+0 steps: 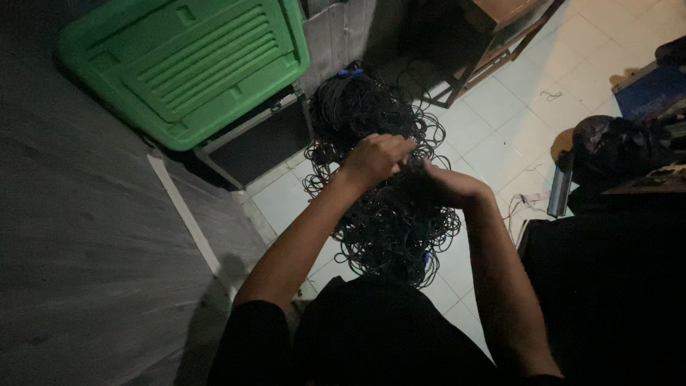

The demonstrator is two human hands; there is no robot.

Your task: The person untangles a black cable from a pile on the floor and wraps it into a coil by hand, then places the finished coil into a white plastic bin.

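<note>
A big tangle of thin black cable (389, 221) lies on the pale tiled floor, running from a denser bundle (354, 104) near the wall down to my lap. My left hand (379, 157) is closed around strands at the top of the loose pile. My right hand (446, 184) meets it just to the right, fingers pinched on the same strands. Both forearms reach in from below. A small blue piece (350, 71) shows at the far end of the bundle.
A green plastic lid (182, 64) leans against a dark box (250, 139) at the upper left. A grey wall (78, 236) fills the left. A wooden frame (493, 50) stands at the back, a black bag (614, 146) at the right.
</note>
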